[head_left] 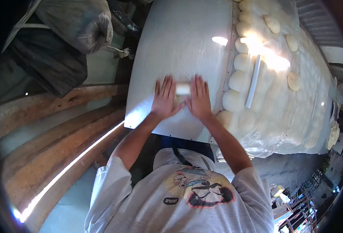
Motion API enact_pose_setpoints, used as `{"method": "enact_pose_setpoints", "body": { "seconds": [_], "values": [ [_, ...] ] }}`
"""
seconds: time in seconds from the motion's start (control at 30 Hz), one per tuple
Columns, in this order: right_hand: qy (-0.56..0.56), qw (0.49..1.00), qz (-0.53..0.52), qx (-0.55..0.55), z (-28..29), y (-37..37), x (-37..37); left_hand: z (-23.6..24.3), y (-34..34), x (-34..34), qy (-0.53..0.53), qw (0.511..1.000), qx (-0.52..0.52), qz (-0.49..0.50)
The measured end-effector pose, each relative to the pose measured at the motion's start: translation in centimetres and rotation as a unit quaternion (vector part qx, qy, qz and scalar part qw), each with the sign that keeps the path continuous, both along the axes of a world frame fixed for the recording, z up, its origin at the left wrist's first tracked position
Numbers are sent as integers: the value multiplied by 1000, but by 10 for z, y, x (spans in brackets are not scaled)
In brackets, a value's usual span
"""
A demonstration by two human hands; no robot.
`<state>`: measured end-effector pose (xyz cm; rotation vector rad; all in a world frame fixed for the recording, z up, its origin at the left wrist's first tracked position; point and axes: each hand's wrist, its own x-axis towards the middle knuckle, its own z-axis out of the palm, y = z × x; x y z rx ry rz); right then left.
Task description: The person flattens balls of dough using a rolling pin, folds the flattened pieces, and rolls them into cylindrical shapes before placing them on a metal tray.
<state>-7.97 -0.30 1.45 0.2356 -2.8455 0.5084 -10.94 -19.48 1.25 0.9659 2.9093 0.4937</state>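
Both hands lie palm down over the smooth pale worktop (179, 42), fingers stretched away from me. Between them shows a short, pale cylinder (183, 89), blurred, which looks like a rolling pin; its ends are hidden by the hands. My left hand (164, 97) covers its left side, with the thumb pointing inward. On the other side rests my right hand (199, 97), its thumb almost meeting the left one. Both hands are flat and open, not wrapped round anything. A small yellowish patch below the cylinder is too blurred to name.
To the right, many pale rounds like dough (231, 100) lie in rows, mostly under a clear plastic sheet (272, 132). A thin light strip (253, 81) lies on it. Wooden beams (55, 110) run along the left, below dark hanging bags (43, 54). Clutter (296, 206) stands lower right.
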Motion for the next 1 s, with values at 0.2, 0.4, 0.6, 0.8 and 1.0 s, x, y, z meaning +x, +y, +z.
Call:
{"method": "enact_pose_setpoints", "body": {
  "seconds": [0.2,0.4,0.6,0.8,1.0],
  "values": [
    [-145,984,71,-75,13,21,109,17,-47,103,-77,994,-21,-79],
    [-22,998,6,-57,9,5,107,23,-21,99,13,999,31,36],
    [-65,998,-10,20,40,-10,80,37,-2,67,36,998,2,54],
    [25,998,19,58,74,1,-27,60,-5,-29,-1,999,-34,24],
    [-280,960,24,-1,58,-4,-205,76,49,-174,-385,912,67,121]
  ]
}}
